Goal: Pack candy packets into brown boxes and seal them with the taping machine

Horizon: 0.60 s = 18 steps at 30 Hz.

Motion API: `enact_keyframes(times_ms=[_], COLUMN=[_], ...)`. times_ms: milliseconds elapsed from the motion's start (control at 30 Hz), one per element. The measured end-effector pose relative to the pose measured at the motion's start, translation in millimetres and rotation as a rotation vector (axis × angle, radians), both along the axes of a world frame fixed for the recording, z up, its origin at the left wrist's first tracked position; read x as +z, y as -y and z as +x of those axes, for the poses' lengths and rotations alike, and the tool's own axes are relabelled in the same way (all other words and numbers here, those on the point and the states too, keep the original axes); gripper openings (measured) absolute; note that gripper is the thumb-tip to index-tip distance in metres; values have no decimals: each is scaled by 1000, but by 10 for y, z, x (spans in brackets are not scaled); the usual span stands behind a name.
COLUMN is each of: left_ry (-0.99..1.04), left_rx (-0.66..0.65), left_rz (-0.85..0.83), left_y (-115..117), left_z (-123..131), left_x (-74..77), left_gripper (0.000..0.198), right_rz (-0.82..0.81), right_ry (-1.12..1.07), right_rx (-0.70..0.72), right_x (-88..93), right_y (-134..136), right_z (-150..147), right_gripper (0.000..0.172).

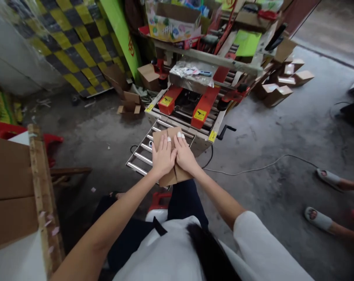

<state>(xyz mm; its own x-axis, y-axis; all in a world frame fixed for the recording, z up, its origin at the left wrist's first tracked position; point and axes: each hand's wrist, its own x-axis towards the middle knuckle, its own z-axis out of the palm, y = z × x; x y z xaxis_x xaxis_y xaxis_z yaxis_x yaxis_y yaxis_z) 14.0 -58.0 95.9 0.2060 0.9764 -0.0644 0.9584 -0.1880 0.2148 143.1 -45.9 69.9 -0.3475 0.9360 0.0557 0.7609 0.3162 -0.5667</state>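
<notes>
A small brown cardboard box [169, 179] lies on the roller conveyor [142, 158], its two top flaps folded in so they meet along a middle seam. My left hand [163, 156] rests flat on the left flap, fingers stretched forward. On the right flap lies my right hand [183, 152], also flat, with the thumbs close together near the seam. White wraps cover some fingertips of both hands. Just beyond the box stands the carton sealing machine [191, 113], with two red side guides [202, 107] bearing yellow labels. The box's sides are mostly hidden.
A plastic-wrapped pack [191, 75] sits on the machine, below a printed carton [174, 23]. A black crank [226, 132] juts out right, and a cable [250, 170] crosses the floor. Small boxes [276, 93] lie beyond. Another person's feet [320, 218] are at right; a wooden-edged table [44, 195] stands left.
</notes>
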Motion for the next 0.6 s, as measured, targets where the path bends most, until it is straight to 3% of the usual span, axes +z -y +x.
enact_keyframes(times_ms=[100, 200, 267, 333, 467, 533, 600], left_ry=[107, 453, 739, 928, 1098, 1162, 1174], left_rx=[37, 143, 236, 296, 378, 387, 399], left_rz=[-147, -284, -309, -267, -90, -51, -30], left_y=[-87, -241, -357, -425, -229, 30, 385], left_z=[-48, -91, -127, -181, -398, -619, -959], left_x=[15, 16, 2, -14, -74, -124, -147], left_gripper=[60, 55, 50, 50, 51, 40, 35], right_rz=[67, 116, 110, 110, 167, 211, 244], right_ry=[111, 201, 252, 294, 295, 211, 49], right_rx=[148, 295, 270, 215, 38, -100, -126], right_x=[50, 92, 110, 113, 76, 9, -105], right_y=[346, 691, 781, 730, 208, -315, -966], right_z=[93, 160, 115, 7, -119, -67, 5], right_gripper=[73, 99, 104, 99, 90, 90, 95])
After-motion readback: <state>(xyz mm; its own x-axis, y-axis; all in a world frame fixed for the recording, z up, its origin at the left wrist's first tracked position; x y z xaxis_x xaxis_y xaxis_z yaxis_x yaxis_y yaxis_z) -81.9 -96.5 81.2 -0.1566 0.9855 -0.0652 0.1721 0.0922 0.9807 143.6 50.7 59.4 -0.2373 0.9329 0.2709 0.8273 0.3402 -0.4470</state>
